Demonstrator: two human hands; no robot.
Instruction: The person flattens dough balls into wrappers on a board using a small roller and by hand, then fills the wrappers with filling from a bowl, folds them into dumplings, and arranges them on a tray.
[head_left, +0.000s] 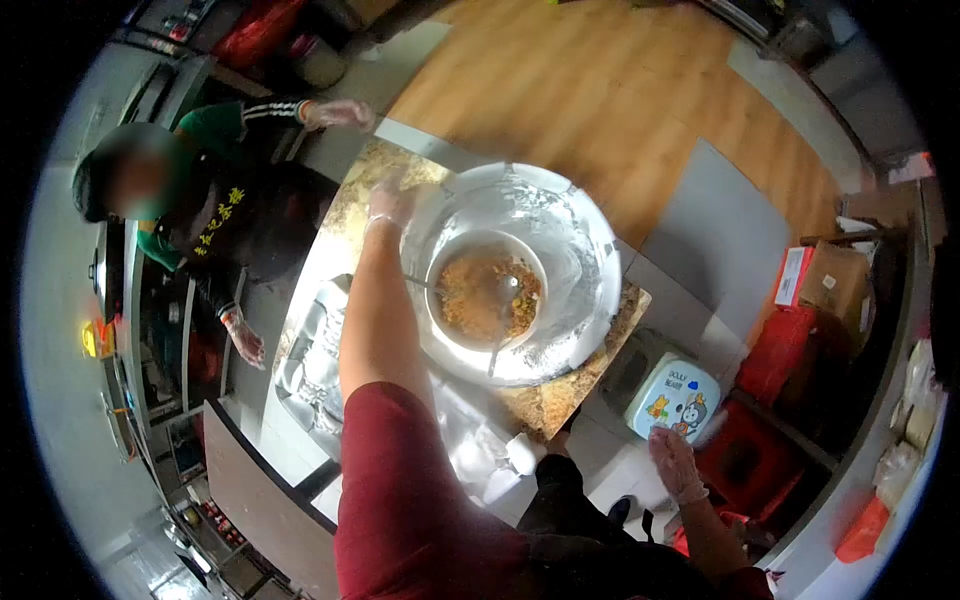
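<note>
A large white basin [590,250] dusted with white powder stands on a marble-patterned table. Inside it is a metal bowl [441,318] of brown, crumbly filling [470,290], with thin utensils resting in it. My left hand [390,203], in a clear plastic glove, is at the basin's upper left edge; its fingers are blurred, so its grip cannot be made out. My right hand [677,462], also gloved, hangs low on the right by a stool with a cartoon lid [672,400]. Its fingers are apart and nothing shows in them.
A co-worker [240,215] with gloved hands stands at the left. A tray with plastic wrapping [315,370] lies on the table's left side, and white bags [475,450] are near its front edge. Cardboard boxes [835,280] and red bags stand at the right.
</note>
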